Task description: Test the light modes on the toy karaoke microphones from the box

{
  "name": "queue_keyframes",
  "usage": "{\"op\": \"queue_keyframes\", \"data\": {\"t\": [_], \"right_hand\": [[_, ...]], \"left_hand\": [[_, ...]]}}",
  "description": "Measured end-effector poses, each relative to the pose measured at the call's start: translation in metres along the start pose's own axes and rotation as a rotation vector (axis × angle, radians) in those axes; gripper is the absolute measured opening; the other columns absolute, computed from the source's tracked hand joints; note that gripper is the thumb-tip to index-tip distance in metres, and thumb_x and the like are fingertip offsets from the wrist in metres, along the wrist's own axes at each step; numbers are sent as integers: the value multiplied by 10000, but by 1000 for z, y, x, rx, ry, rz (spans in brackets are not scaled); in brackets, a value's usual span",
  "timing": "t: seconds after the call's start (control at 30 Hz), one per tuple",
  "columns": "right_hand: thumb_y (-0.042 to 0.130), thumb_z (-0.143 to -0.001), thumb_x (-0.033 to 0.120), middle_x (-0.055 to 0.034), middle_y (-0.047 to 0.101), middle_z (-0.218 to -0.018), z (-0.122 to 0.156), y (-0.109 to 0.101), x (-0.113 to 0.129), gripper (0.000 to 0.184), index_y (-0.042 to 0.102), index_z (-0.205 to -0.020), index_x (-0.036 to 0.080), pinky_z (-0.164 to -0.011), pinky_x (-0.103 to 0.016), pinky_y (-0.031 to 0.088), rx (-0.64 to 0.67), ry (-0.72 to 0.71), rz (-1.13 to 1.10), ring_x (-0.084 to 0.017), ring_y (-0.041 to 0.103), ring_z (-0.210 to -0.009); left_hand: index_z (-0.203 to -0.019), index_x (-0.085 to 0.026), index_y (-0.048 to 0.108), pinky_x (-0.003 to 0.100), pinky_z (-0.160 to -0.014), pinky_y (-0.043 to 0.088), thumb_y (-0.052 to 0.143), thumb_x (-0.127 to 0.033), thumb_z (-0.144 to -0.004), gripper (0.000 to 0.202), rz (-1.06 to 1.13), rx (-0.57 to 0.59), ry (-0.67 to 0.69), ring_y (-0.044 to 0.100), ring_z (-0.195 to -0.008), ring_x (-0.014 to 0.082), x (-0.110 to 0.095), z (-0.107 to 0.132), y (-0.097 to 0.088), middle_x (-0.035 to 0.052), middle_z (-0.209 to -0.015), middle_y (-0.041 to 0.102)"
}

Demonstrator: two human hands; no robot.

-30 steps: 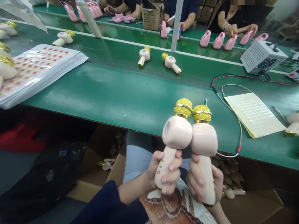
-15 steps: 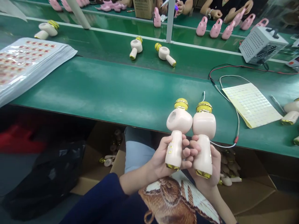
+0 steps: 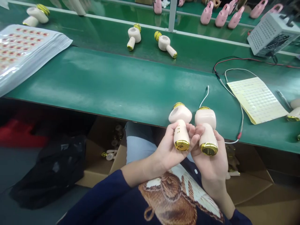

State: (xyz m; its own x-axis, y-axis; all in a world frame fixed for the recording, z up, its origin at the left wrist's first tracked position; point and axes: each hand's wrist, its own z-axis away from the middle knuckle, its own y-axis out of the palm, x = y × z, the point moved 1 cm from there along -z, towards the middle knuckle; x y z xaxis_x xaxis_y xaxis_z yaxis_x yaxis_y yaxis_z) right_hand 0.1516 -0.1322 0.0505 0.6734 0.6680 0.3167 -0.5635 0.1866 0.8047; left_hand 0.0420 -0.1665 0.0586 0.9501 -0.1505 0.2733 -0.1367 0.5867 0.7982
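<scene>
Right of centre, just over the bench's [image 3: 93, 84] front edge, both hands are occupied, one microphone each. Left hand [image 3: 167, 150]: thumb and fingers wrapped about the handle of the left microphone [image 3: 185, 114]. Right hand [image 3: 213, 165]: palm beneath, fingers curled round the handle of the right microphone [image 3: 205, 119]. The hands' fingertips meet or nearly meet between the handles; from my remote feed I cannot tell which.

Both gold end caps [image 3: 182, 145] face the camera, mesh heads pointing away; I judge that this tilt puts the bases in view. The left one shows a side recess and gold markings; its partner turns a plain side to me. Holding by the slim handles seems sensible, since the wide bodies stay uncovered.

Upper centre: another microphone [image 3: 137, 37] and its neighbour [image 3: 164, 47] lie on the green surface, set back, presumably out of the hands' way. Right: a yellowish sheet [image 3: 257, 98], a white cable [image 3: 242, 122] curving past its left side, both near the right hand, probably for easy reach. Far left: a stack of printed sheets [image 3: 23, 47]. Below the bench, a carton [image 3: 93, 178] holds similar pale pieces, I suppose to save surface space.
</scene>
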Motion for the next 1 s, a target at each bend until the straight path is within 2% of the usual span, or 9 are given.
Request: {"op": "queue_keyframes", "data": {"t": [0.23,0.37,0.5,0.63,0.77,0.9,1.0], "right_hand": [[544,-852,271,22,693,-814,0,3,-2,160,615,-964,181,-662,-161,595,-31,0,-23,-80,694,-699],[602,-849,305,10,676,-789,2,-2,-6,160,636,-943,180,-648,-201,603,-26,-70,159,-106,690,-696],[562,-890,360,9,638,-797,7,-4,-11,199,657,-960,200,-622,-205,586,60,-136,266,-106,647,-687],[523,-913,363,0,615,-792,12,-3,-13,210,666,-953,214,-606,-207,563,103,-159,338,-116,620,-678],[497,-934,363,-3,617,-816,13,-6,-15,223,662,-984,222,-627,-241,560,122,-153,364,-124,602,-671],[533,-906,401,6,612,-787,12,-11,-20,251,657,-1013,211,-647,-257,561,146,-117,403,-127,588,-659],[587,-873,428,10,632,-794,11,-15,-23,275,649,-1040,219,-661,-251,559,155,-122,452,-125,598,-662]], "left_hand": [[-958,-89,566,257,-652,607,460,-294,-930,232,19,49,-77,693,-659,144,-6,-2,-6,55,-747,658],[-920,-73,591,260,-623,609,455,-284,-923,250,-51,41,-64,686,-639,147,-10,-1,-17,69,-712,656],[-878,-83,609,254,-554,596,466,-276,-903,242,-208,27,71,671,-580,146,-14,0,-27,53,-681,651],[-913,-108,620,262,-537,594,573,-300,-836,213,-397,143,194,681,-606,158,-16,0,-33,42,-766,674],[-928,-119,622,246,-553,585,620,-360,-818,264,-584,279,329,671,-613,148,-17,4,-36,32,-745,667],[-984,-157,582,239,-522,559,612,-319,-830,226,-728,321,498,644,-575,128,-19,10,-37,9,-780,662],[-984,-159,565,225,-520,534,628,-299,-810,232,-788,348,535,616,-548,111,-19,12,-38,2,-765,646]]}}
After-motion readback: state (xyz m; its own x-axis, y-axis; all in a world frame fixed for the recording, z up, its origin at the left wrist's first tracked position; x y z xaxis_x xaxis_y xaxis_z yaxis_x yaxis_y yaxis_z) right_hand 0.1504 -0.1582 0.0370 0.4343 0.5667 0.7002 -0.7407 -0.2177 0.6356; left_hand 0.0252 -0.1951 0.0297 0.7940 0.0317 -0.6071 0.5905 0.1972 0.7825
